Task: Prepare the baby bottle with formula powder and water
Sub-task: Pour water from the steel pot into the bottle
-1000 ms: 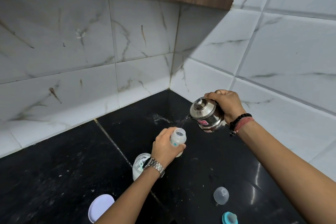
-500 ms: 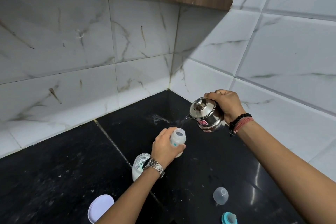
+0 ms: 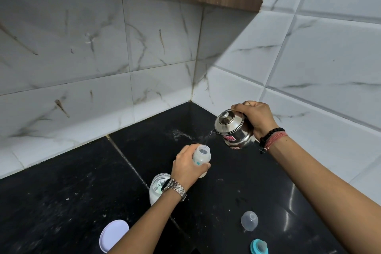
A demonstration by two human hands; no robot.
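Note:
My left hand (image 3: 188,166) grips a small translucent baby bottle (image 3: 202,155), uncapped and upright above the black counter. My right hand (image 3: 256,118) holds a shiny steel kettle (image 3: 234,129) tilted to the left, just up and right of the bottle. A thin stream of water (image 3: 208,138) runs from its spout into the bottle's mouth. An open formula powder jar (image 3: 157,188) stands just behind my left wrist, partly hidden by it.
The jar's white lid (image 3: 113,234) lies at the near left of the black counter (image 3: 61,192). A clear bottle cap (image 3: 249,220) and a teal nipple ring (image 3: 259,246) lie near right. Tiled walls meet in a corner behind.
Almost nothing differs: both hands keep their places and water keeps running from the kettle into the bottle.

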